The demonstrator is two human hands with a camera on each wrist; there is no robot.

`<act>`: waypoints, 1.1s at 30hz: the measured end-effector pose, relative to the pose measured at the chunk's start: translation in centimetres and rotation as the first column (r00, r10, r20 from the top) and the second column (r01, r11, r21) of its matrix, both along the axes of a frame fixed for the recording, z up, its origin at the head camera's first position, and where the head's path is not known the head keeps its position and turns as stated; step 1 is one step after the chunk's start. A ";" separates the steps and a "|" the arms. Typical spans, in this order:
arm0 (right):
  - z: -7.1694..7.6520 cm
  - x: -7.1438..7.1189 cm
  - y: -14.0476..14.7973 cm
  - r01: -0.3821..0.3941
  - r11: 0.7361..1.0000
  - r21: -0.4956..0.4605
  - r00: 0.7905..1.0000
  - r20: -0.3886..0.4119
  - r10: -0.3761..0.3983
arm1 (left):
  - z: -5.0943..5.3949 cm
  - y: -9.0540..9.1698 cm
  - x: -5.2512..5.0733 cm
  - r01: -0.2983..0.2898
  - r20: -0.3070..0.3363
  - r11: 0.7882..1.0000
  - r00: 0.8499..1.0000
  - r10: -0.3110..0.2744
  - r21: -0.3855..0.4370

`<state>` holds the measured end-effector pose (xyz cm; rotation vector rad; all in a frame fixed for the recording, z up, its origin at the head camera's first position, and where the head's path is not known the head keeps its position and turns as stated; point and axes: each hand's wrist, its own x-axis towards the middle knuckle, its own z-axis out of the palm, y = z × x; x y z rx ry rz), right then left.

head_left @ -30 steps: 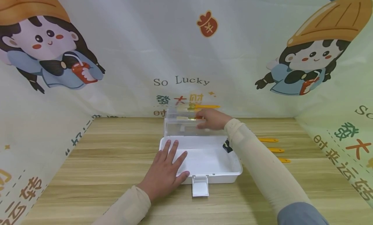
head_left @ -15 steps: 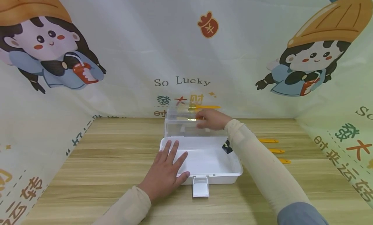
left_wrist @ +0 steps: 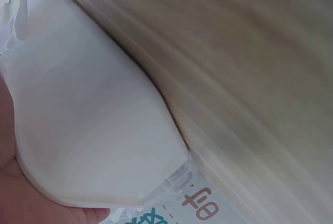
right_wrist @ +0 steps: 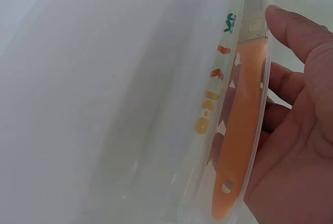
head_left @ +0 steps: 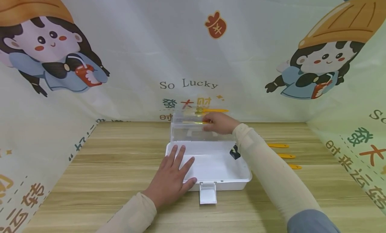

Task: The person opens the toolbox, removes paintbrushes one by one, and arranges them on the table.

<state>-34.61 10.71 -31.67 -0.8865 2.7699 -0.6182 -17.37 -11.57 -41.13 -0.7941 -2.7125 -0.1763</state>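
A white plastic box (head_left: pixel 211 166) with a front latch (head_left: pixel 208 194) stands on the table, its hinged clear trays (head_left: pixel 181 130) raised at the back. My left hand (head_left: pixel 172 176) rests with spread fingers on the box's left side, thumb at the front rim. In the upper tray lies a paintbrush (head_left: pixel 215 110) with a yellow handle. My right hand (head_left: pixel 221 122) grips the lower clear tray's edge, beside a second paintbrush (right_wrist: pixel 239 125) lying in it. Through the clear wall its curled fingers show behind the orange handle; in the head view that hand hides most of the handle.
Three yellow handles (head_left: pixel 286 156) lie on the wooden table (head_left: pixel 129 159) to the right, partly covered by the right forearm. Beside that forearm's cuff is a small black object (head_left: pixel 235 152). A printed cloth wall (head_left: pixel 135 75) stands close behind the trays.
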 end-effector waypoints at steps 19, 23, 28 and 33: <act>-0.2 0.3 -0.1 0.015 0.991 -0.132 0.999 -0.044 -0.021 | 0.0 0.1 0.1 -0.006 0.013 1.000 1.000 0.006 -0.001; -0.2 0.2 -0.1 0.014 0.991 -0.136 0.998 -0.057 -0.022 | 0.0 0.0 0.1 -0.008 0.019 1.000 1.000 0.008 -0.008; -0.3 0.1 -0.2 0.020 0.991 -0.136 0.997 -0.067 -0.029 | 0.0 0.0 0.0 -0.016 0.043 1.000 0.999 0.016 -0.016; -0.1 0.3 -0.2 0.028 0.989 -0.148 0.996 -0.075 -0.040 | 0.0 0.0 0.0 -0.014 0.033 1.000 0.999 0.014 -0.011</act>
